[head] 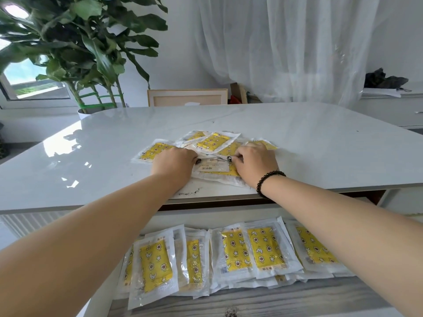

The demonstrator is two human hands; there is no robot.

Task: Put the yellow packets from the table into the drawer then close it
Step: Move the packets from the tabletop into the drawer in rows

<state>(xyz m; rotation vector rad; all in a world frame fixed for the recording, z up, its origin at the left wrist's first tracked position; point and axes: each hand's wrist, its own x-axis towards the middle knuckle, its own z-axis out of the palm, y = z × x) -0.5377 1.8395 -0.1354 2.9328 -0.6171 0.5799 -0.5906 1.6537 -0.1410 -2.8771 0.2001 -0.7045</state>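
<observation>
The step in hand appears to be gathering: the person collects the loose pile of yellow packets [212, 143] on the bench [91, 161] before moving them into the drawer [251, 298]. The drawer stands open just below the near edge of the bench, and many packets already lie in it in overlapping rows. On the bench, the pile sits near that same edge, directly above the drawer.

Both arms reach forward over the drawer, with the backs of the hands facing up. The left hand [174, 162] rests on the left part of the pile, its fingers curled down onto the packets; it seems to press and pull them inward. The right hand [254, 163], which carries a dark bead bracelet [270, 179] at the wrist, lies on the right part of the pile, and its fingers curl around the edge of the packets there. Whether either hand already has a firm hold cannot be told with certainty.

The next move probably calls for squeezing the pile together between both hands, lifting it as one stack, and lowering it into the drawer. The slippery wrappers may slide apart, so an even grip seems needed.
</observation>
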